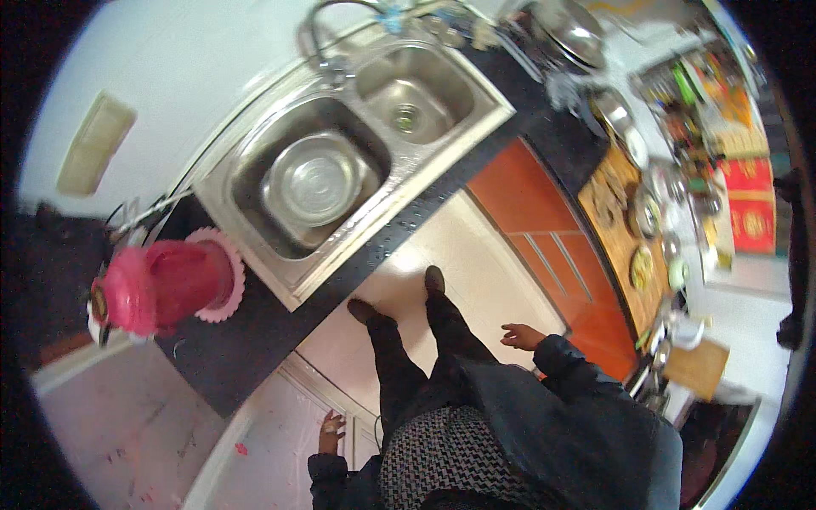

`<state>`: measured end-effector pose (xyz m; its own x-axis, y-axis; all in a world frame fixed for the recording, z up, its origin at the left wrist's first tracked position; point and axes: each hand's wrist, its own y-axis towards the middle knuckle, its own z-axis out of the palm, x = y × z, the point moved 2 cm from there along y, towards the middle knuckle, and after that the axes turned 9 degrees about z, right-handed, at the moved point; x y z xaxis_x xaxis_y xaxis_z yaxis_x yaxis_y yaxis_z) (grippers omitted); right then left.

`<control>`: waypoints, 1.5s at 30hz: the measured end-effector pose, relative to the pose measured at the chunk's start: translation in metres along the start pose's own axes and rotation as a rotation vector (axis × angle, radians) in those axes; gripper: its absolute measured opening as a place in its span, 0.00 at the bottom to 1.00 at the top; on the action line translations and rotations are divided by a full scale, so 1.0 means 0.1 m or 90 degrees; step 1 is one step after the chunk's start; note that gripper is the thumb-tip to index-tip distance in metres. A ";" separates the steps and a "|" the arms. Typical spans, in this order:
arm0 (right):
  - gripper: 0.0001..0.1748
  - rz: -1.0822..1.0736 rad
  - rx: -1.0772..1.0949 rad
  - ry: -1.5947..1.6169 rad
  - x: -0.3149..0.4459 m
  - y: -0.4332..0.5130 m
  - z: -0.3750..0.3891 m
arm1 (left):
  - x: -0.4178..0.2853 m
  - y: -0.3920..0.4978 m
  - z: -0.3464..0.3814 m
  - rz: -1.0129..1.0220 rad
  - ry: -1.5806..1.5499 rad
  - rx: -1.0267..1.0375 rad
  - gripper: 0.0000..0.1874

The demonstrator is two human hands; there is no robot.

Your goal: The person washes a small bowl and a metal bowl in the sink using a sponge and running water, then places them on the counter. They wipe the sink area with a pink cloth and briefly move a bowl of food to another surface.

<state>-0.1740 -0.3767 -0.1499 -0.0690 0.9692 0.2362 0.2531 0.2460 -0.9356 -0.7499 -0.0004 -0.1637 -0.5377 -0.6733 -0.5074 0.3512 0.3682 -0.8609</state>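
My left hand hangs low at my side, close to a pale door frame. It holds nothing, and its fingers are apart. Over the floor on the other side of me, my right hand is empty with the fingers loosely spread, nearest the orange cabinet fronts. Before me is a steel double-bowl sink. A round metal basin lies in its larger bowl, and a drain strainer shows in the smaller one. A curved faucet rises behind them.
A pink thermos jug stands on the dark counter left of the sink. Water drops wet the counter's front edge. On the right, a wooden countertop carries a dish of food, bowls and jars. A metal pot sits in the far corner.
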 end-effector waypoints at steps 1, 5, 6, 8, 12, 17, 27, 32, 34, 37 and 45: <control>0.40 0.000 -0.020 0.042 -0.09 -0.09 0.20 | -0.10 0.10 -0.15 -0.005 0.003 -0.016 0.34; 0.27 -0.029 -0.093 0.140 -0.23 -0.32 0.67 | -0.46 0.26 -0.48 0.049 0.061 -0.027 0.33; 0.25 -0.043 -0.115 0.168 -0.23 -0.36 0.73 | -0.52 0.28 -0.48 0.078 0.042 0.021 0.33; 0.23 -0.088 -0.145 0.233 -0.23 -0.40 0.84 | -0.56 0.22 -0.47 0.049 0.061 0.026 0.34; 0.23 -0.210 -0.247 0.311 -0.45 -0.54 1.16 | -0.49 0.03 -0.27 0.067 0.067 0.157 0.34; 0.28 -0.111 -0.250 0.420 -1.58 -0.95 1.97 | -0.34 -0.04 0.27 -0.015 0.306 0.170 0.34; 0.29 0.250 -0.435 0.766 -3.34 -1.76 4.50 | -1.03 0.17 1.89 -0.009 0.661 0.235 0.34; 0.32 0.239 -0.285 0.964 -2.70 -1.69 5.20 | -1.47 0.42 2.72 0.014 0.775 0.272 0.34; 0.32 0.230 -0.319 1.077 -2.42 -1.69 5.38 | -1.61 0.54 3.07 0.022 0.809 0.291 0.34; 0.30 0.218 -0.319 1.111 -2.22 -1.72 5.59 | -1.69 0.73 3.54 0.030 0.830 0.310 0.35; 0.28 0.229 -0.309 1.180 -2.28 -1.82 5.47 | -1.70 0.78 4.05 0.040 0.748 0.480 0.37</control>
<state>-0.7326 -0.6452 -0.1766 0.8940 -0.3094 0.3241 0.2452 -0.2674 -0.9319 -0.3208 -0.1167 -0.1292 -0.6937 0.3950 -0.6023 0.5194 -0.3049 -0.7983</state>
